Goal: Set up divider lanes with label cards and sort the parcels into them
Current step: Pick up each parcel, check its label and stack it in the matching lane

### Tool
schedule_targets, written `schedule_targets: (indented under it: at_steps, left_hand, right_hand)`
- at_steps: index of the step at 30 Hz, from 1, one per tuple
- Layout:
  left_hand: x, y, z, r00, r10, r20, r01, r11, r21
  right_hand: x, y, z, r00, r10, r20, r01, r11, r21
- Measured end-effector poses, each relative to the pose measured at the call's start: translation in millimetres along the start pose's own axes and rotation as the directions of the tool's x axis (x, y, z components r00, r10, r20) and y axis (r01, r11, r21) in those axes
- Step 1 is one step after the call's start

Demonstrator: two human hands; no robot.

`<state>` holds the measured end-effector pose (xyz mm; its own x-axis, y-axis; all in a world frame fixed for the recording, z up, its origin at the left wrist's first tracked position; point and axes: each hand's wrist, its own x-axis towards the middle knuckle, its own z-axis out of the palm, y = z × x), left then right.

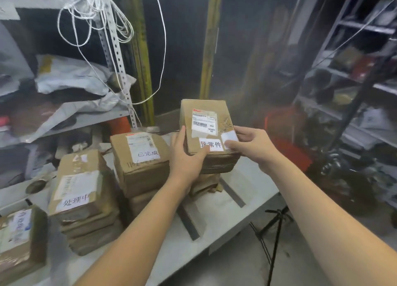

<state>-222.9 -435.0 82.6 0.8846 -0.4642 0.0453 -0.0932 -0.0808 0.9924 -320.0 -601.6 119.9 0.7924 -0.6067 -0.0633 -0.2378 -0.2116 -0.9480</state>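
Both hands hold a brown cardboard parcel (207, 122) above the right-hand stack on the white table (214, 217). My left hand (185, 157) grips its left side, thumb on the white label card (210, 144) reading 异常件. My right hand (250, 145) grips the right edge, thumb on a small white sticker (228, 138). To the left stand a stack topped by a parcel with a card (148, 154), then a stack with a card (75, 202), then a parcel at the far left (19, 238). Dark divider strips (189, 223) (233, 193) lie on the table.
Metal shelving with grey mail bags (71, 79) stands at the left, with white cord (96, 17) hanging from its post. More shelves (354, 81) fill the right. A black tripod (275, 227) stands on the floor beside the table's right edge. Red items (287, 148) sit behind the table.
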Motion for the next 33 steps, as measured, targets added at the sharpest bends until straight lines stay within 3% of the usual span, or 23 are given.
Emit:
schedule_targets:
  at_steps: [7, 16, 33]
  left_hand:
    - [30, -36, 52, 0.982, -0.130, -0.136, 0.142, 0.986, 0.083]
    - [42, -59, 84, 0.910, -0.248, -0.334, 0.291, 0.953, 0.085]
    - [42, -85, 91, 0.917, -0.120, -0.380, 0.230, 0.938, 0.258]
  right_hand:
    - [79, 56, -21, 0.979, 0.085, 0.186, -0.084, 0.996, -0.016]
    - [147, 92, -3, 0.904, 0.070, 0.422, -0.078, 0.997, 0.001]
    - [147, 120, 9, 0.955, 0.151, 0.254, -0.153, 0.988, -0.012]
